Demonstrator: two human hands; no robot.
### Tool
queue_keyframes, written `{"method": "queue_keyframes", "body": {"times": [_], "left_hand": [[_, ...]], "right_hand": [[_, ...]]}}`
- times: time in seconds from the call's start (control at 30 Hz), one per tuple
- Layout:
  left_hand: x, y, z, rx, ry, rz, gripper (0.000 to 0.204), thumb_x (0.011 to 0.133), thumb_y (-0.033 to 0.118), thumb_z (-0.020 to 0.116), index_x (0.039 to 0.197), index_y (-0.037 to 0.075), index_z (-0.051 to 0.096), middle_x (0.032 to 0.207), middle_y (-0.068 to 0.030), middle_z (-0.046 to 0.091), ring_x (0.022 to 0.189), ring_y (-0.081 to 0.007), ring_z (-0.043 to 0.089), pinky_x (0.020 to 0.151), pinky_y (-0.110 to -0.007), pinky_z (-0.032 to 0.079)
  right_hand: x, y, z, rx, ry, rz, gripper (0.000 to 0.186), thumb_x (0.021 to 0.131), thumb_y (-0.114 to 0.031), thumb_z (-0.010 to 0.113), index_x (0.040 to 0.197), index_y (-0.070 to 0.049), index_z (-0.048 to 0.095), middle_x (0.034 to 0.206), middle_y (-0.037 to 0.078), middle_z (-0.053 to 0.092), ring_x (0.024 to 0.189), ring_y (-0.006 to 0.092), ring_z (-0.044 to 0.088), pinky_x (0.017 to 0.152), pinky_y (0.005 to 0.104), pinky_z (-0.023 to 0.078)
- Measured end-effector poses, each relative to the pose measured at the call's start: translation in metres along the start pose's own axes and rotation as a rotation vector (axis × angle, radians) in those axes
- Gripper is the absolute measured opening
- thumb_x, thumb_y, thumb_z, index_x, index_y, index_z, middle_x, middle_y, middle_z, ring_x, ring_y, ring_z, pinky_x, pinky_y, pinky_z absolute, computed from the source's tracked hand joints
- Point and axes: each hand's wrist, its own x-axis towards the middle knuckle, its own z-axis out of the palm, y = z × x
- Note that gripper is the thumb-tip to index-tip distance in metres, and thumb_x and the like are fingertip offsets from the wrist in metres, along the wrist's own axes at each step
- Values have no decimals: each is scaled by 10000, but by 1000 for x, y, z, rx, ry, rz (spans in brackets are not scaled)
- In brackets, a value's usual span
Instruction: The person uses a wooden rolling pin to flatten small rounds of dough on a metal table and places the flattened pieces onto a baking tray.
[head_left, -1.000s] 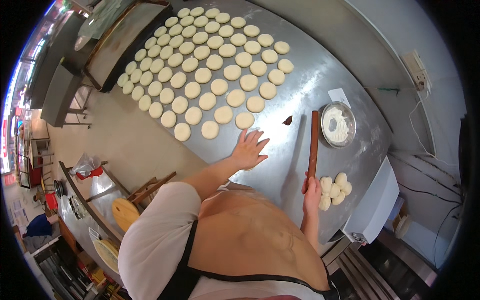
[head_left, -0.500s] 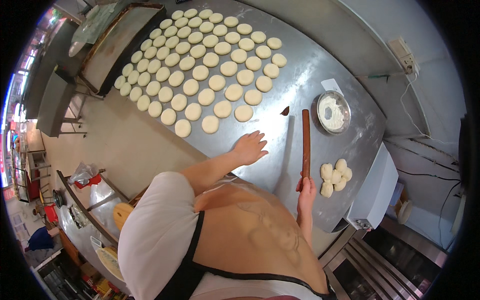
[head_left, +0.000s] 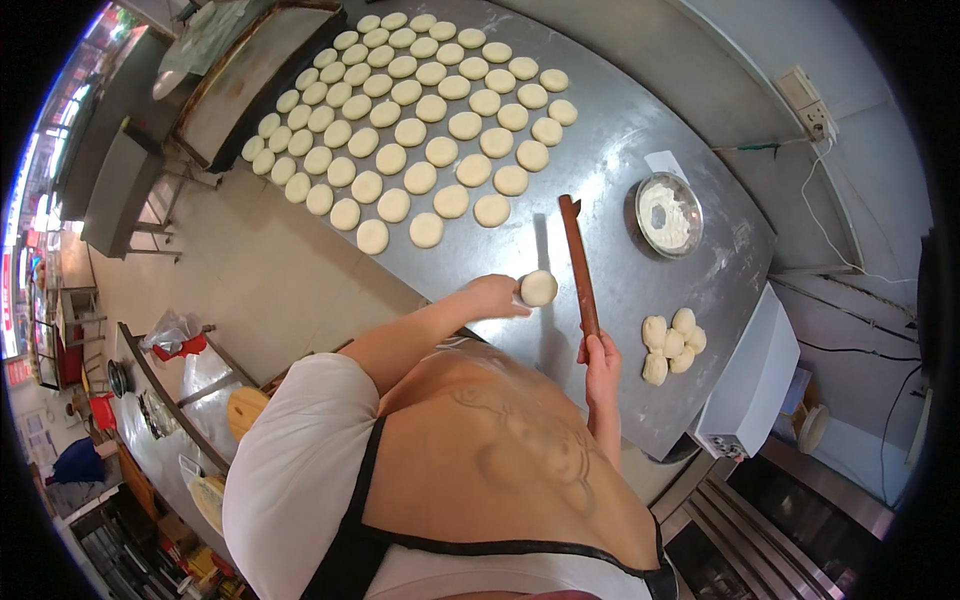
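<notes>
My right hand [head_left: 600,362] grips the near end of a brown wooden rolling pin [head_left: 578,270], which points away across the steel table [head_left: 610,120]. My left hand [head_left: 494,296] has its fingers at the left edge of a round dough piece [head_left: 539,288], apparently pinching it; the fingertips are partly hidden and blurred. This dough piece sits left of the pin. Farther left, many flattened dough rounds [head_left: 410,132] lie in rows. A cluster of several small dough lumps [head_left: 675,345] rests right of my right hand.
A bowl [head_left: 693,236] of white flour stands at the right, with a white card [head_left: 664,163] behind it. A small dark piece [head_left: 577,208] lies by the pin's far tip. A large tray [head_left: 250,80] adjoins the table's far left; a grey box-shaped appliance [head_left: 752,375] stands at the right edge.
My left hand has gone from spread flat to gripping at a dough piece, now visible beside it. The rolling pin has shifted left and tilted, its far end swinging left.
</notes>
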Motion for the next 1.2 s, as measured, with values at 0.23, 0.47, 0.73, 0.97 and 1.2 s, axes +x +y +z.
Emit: {"method": "queue_keyframes", "body": {"times": [0.23,0.47,0.73,0.97,1.2], "left_hand": [[-84,35,-36,417,664,456,376,827,300,768,1123,87,677,1010,-123,730,978,-378,687,806,-500,537],[-88,-56,-3,9,262,-243,386,901,400,724,1074,66,638,993,-197,704,954,-407,678,838,-508,528],[-65,-95,24,-41,228,-273,426,901,449,700,1086,68,654,972,-196,717,944,-407,690,842,-518,531],[-32,-97,17,75,223,-219,369,871,433,709,1005,90,701,939,-180,732,910,-397,703,802,-525,550],[-26,-85,3,112,162,-255,391,849,474,700,984,110,739,926,-153,744,903,-370,716,808,-512,565]], "right_hand": [[38,-37,13,-242,-547,130,264,965,-221,616,1034,0,742,765,-33,585,710,75,517,652,253,418],[117,21,59,-1014,35,-229,394,940,-369,700,1034,14,708,1029,155,689,988,298,633,872,439,511],[94,55,94,-765,71,-260,418,916,-251,730,1203,-26,525,1086,206,705,943,364,691,860,460,544],[110,16,68,-651,-268,-203,285,913,-239,715,1107,-34,676,1036,176,706,969,364,685,880,441,549],[128,53,98,-1192,27,-569,270,963,-310,652,869,-61,697,842,126,681,867,344,651,769,481,525]]}}
